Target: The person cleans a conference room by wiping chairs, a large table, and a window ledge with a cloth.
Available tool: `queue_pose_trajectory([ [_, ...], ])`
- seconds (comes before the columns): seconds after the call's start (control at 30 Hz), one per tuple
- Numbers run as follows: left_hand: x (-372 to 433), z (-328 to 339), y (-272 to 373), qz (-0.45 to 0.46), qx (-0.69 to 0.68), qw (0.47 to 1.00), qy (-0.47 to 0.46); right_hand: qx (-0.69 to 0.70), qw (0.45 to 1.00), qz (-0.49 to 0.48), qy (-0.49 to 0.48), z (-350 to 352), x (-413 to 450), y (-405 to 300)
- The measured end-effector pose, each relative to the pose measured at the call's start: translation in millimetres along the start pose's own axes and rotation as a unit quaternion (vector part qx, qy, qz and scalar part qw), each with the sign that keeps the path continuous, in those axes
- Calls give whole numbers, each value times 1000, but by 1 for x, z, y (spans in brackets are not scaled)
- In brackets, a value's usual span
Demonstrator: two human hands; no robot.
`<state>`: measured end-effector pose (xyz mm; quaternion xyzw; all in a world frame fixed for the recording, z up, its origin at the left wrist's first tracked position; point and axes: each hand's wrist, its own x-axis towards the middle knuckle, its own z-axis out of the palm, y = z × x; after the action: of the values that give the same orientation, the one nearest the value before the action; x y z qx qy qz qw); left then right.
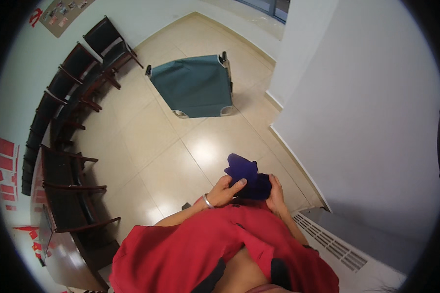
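Note:
A dark purple-blue cloth [244, 170], bunched and partly folded, is held between my two hands in front of my red shirt. My left hand [225, 191], with a silver bangle at the wrist, pinches the cloth's left side, thumb on top. On the cloth's right edge lies my right hand [276, 192], its fingers partly hidden behind the fabric. Beyond them, a green fabric folding cot [192, 88] with a pale metal frame stands on the tiled floor; its underside is hidden.
Dark wooden chairs with black padding [71, 64] line the left wall. A brown table [64, 256] is at lower left. A white wall [352, 110] rises on the right, above a vent grille [330, 243]. A window [267, 7] is at the top.

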<state>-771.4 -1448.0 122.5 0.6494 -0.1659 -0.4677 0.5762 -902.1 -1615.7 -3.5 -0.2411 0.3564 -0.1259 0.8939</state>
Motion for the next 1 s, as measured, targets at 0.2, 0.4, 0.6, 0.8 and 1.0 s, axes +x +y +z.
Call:
queue_pose_trajectory([
  [0.2,63,-12,84,179,-3,982,-51,-134,979,44,-148,47,123,-19],
  [0.4,151,-36,103,116,17,981,157,94,939,246,-222,162,154,-96],
  [0.6,238,-129,143,102,184,915,345,101,929,285,-213,192,266,-128],
  [0.8,322,-209,194,154,47,920,358,23,927,283,-244,289,370,-194],
  [1.0,418,-260,214,161,-362,860,321,-537,678,-300,-402,363,506,-223],
])
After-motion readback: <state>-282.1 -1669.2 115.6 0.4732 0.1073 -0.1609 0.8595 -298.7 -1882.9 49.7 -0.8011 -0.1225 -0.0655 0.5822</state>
